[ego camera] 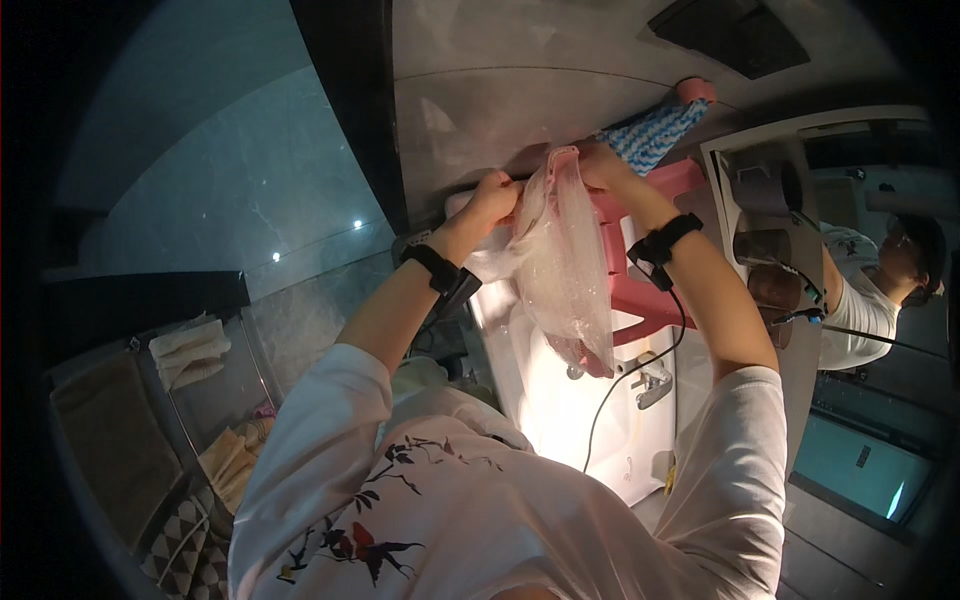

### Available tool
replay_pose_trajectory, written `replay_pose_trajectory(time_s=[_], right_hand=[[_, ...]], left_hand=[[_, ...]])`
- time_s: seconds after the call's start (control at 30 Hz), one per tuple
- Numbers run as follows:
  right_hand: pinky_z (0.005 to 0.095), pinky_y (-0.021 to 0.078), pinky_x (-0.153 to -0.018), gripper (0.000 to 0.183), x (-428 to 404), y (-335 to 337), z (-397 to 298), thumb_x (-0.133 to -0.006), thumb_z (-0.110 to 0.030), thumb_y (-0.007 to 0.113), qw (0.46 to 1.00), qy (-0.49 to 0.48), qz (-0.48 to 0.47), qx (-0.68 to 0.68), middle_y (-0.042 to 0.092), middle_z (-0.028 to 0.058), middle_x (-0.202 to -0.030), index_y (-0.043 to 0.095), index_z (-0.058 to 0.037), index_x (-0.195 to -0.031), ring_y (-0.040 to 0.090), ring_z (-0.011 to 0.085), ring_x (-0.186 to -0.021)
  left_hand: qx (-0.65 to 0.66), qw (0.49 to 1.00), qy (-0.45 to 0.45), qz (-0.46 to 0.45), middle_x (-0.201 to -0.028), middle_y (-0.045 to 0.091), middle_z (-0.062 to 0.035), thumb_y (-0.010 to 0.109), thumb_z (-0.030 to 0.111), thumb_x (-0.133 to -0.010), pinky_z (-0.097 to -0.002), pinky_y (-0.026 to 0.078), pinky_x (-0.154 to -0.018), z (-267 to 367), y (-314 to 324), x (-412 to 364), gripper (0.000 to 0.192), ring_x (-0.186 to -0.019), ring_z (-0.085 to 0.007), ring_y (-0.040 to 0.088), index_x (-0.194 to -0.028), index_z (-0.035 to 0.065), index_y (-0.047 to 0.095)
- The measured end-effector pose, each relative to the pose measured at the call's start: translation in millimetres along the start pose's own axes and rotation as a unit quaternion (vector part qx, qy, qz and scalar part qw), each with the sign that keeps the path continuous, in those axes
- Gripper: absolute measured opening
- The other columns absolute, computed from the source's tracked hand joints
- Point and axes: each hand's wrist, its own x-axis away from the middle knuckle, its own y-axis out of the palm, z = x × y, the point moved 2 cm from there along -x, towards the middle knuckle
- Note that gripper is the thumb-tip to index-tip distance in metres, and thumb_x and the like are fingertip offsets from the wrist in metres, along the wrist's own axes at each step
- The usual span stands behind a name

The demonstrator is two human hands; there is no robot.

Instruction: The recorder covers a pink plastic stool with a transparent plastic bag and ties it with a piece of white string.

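A clear plastic bag [566, 262] hangs over a white washbasin [540, 405], with something pink showing at its top and bottom. My left hand [496, 199] is at the bag's left side, its fingers curled near the upper edge. At the bag's upper right is my right hand [594, 166], partly hidden behind the pink part; its fingers cannot be made out. Behind the bag and to its right stands a pink plastic rack or stool [626, 300]. Black straps with small devices are on both wrists, and a cable runs from the right one.
A chrome faucet [655, 384] sits on the basin. A blue and white cloth [652, 139] hangs from a pink holder [696, 91] on the wall. To the right, a mirror cabinet [855, 360] has cups on its shelf. Towels [191, 349] hang at left.
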Motion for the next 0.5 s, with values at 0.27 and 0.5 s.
replay_pose_trajectory(time_s=[0.27,0.5], right_hand=[[0.0301,0.0482,-0.056,0.034,17.5,-23.4,3.0,-0.08,-0.024,0.069,0.997,0.022,0.05,-0.05,0.066,0.0077,-0.085,0.064,0.0024,-0.101,0.06,0.0172,-0.066],[0.0216,0.0459,-0.066,0.028,105.4,-36.5,-48.8,-0.086,-0.029,0.067,0.966,-0.12,0.025,-0.227,0.065,0.0016,-0.09,0.062,-0.0056,-0.101,0.06,0.0099,-0.077]], left_hand=[[-0.194,0.963,0.186,-0.001,-0.095,0.062,-0.0087,0.056,0.017,-0.092,-0.0328,0.052,-0.076,27.9,-5.6,26.1,0.019,-0.089,-0.0163,0.06,-0.105,0.0033,0.055],[-0.145,0.957,0.202,-0.152,-0.102,0.062,-0.0054,0.057,0.017,-0.092,-0.0319,0.05,-0.083,75.1,1.7,51.6,0.02,-0.098,-0.0143,0.057,-0.108,0.0044,0.059]])
